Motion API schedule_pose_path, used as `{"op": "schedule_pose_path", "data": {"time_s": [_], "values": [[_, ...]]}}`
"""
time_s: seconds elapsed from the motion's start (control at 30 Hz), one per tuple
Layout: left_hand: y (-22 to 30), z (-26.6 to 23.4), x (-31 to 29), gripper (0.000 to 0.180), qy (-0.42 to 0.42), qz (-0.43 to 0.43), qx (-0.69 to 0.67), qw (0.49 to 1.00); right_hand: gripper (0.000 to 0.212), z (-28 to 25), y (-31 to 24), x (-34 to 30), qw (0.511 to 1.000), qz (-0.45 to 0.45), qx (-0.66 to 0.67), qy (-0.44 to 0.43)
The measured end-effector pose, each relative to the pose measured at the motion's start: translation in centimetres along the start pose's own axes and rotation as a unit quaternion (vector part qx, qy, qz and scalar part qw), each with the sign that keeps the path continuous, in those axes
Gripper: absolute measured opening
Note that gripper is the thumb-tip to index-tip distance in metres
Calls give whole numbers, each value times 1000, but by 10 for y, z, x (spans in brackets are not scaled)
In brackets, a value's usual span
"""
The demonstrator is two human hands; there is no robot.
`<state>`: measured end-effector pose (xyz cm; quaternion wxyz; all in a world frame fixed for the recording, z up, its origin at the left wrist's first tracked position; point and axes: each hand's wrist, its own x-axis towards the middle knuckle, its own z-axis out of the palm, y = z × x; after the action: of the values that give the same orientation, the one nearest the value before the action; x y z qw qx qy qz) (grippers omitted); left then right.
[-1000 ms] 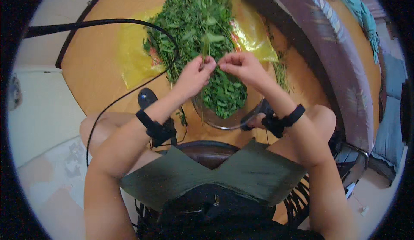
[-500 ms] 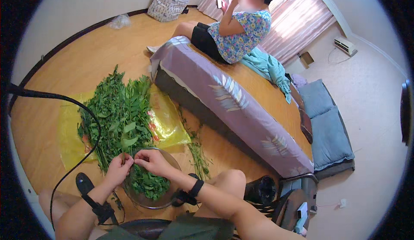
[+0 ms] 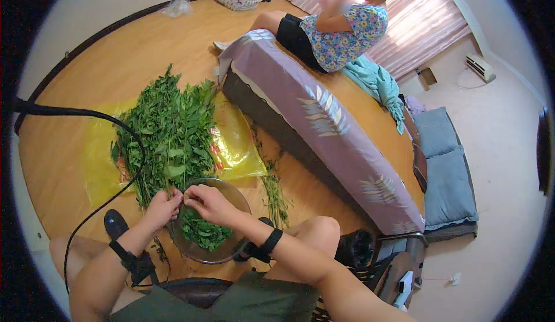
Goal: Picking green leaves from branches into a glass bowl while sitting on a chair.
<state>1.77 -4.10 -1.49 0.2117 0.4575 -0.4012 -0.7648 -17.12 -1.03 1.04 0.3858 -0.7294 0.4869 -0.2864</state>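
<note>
My left hand (image 3: 165, 208) is closed in a pinch on a leafy green stem (image 3: 174, 171), whose leaves reach up against the pile. Close beside it, my right hand (image 3: 209, 204) also has its fingers pinched together; whatever lies between them is too small to make out. Both hands are over the left, far side of a clear round bowl (image 3: 237, 197). Loose picked leaves (image 3: 203, 232) lie in the bowl. Just beyond is a big heap of leafy green stems (image 3: 165, 126) on a yellow plastic bag (image 3: 245, 151) spread over the floor.
Thin bare stems (image 3: 276, 202) lie right of the bowl. A black cable (image 3: 141, 148) curves down at the left. A covered bed (image 3: 341, 143) runs along the right, with a person (image 3: 347, 36) seated on its far end. A black bag-lined bin (image 3: 355, 248) stands by my right knee.
My view has tilted, so the room sits higher and farther right in it. Both hands stay close together at the bowl, fingers pinched. The seated person's arms have shifted.
</note>
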Motion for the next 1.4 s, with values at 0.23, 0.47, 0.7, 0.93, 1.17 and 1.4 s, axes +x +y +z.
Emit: {"op": "schedule_pose_path", "data": {"time_s": [0.23,0.47,0.7,0.93,1.17,1.4], "values": [[6,9,-3,14,24,59,63,996,23,14,20,-4,996,32,42,65],[15,11,8,23,7,82,109,991,29,-11,20,4,993,93,60,41],[1,4,6,19,-14,44,66,997,22,0,28,1,985,145,94,7],[0,7,-1,22,-11,37,171,985,24,-3,24,4,988,144,39,-35],[-6,9,5,27,4,55,228,972,23,-12,29,4,986,98,-47,-125],[-1,5,5,28,-3,46,220,975,27,-10,27,0,983,129,51,-120]]}}
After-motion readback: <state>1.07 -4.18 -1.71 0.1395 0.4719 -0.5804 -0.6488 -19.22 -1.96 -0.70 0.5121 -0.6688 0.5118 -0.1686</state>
